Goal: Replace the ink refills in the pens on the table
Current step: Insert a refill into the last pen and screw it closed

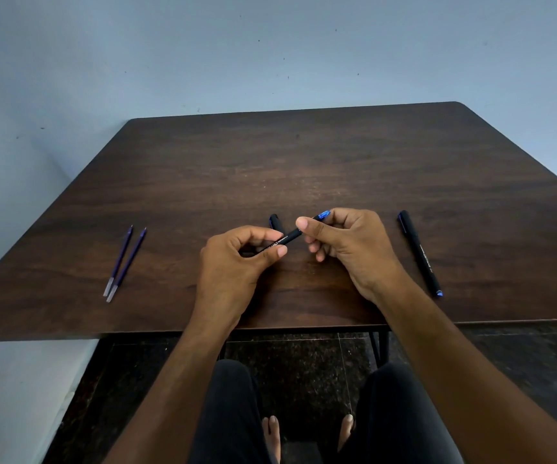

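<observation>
**Both hands on one pen, mid-bench**

I am holding a black pen (285, 242) between my two hands, just above the dark wooden bench (304, 169) and a little in from its near edge. My left hand (237, 259) is curling round the lower barrel, thumb and fingers closing over the printed lettering. My right hand (344, 242) is pinching the upper part, thumb on top, with the blue end (324, 215) poking out past my fingers. The pen is slanting up from left to right.

Just behind my hands a black cap (273, 221) is lying on the bench, partly hidden. To my right a second black pen (419, 254) is resting on the surface, well apart from my right hand, its blue tip pointing toward the near edge. Far to my left two purple refills (124, 262) are lying side by side, almost touching — their clear ends nearest me, close to the bench's left edge.

The whole far half of the bench is lying bare up to the wall (270, 55).
</observation>
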`<act>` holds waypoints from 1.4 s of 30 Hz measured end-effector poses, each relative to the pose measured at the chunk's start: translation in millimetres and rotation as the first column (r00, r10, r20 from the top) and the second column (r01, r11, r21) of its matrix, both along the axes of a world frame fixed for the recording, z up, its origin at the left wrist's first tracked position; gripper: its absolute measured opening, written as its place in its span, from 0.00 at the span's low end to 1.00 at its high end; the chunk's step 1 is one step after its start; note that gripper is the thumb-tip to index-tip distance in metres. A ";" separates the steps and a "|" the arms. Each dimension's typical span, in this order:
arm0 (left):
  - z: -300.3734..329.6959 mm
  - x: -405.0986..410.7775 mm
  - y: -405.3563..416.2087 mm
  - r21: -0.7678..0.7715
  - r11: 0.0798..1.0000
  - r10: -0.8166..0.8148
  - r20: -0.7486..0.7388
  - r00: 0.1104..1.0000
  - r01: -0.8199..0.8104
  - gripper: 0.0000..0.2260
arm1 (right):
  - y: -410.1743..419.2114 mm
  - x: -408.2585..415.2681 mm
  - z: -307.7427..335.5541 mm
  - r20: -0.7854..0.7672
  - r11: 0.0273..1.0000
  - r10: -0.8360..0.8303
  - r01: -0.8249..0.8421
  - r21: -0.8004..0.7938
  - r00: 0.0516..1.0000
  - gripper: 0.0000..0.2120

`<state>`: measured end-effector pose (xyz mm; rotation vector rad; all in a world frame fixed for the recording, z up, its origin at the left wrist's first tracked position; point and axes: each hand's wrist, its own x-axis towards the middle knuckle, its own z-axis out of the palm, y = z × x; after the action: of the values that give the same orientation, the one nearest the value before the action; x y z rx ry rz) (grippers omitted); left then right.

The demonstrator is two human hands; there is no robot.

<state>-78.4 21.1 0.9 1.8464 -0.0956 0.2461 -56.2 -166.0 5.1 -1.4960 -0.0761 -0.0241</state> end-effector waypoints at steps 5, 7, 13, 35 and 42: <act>0.3 -0.7 0.2 0.003 1.000 -0.012 0.003 1.000 0.012 0.09 | 6.7 -0.4 0.8 0.018 0.981 -0.101 0.103 -0.162 0.995 0.22; 0.7 -1.1 -0.4 -0.008 1.000 -0.011 -0.001 1.000 0.011 0.09 | 7.9 -0.5 1.5 0.018 0.973 -0.117 0.119 -0.200 0.993 0.23; 2.2 -1.9 -0.9 -0.053 0.998 0.018 0.004 1.000 -0.018 0.09 | 7.6 0.7 2.8 -0.009 0.990 -0.076 0.075 -0.116 0.997 0.23; 4.6 -4.7 -1.7 -0.005 1.000 0.001 0.009 1.000 -0.001 0.10 | 6.3 1.1 -2.6 0.051 0.985 -0.039 0.047 -0.168 0.998 0.23; 3.6 -3.9 -1.1 -0.042 0.999 0.018 0.007 1.000 -0.018 0.09 | 6.0 -0.6 2.1 0.022 0.992 -0.046 0.048 -0.119 0.999 0.23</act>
<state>-82.4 20.0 4.5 1.8052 -0.0782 0.2659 -56.8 -160.1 7.3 -1.6175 -0.0584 -0.0729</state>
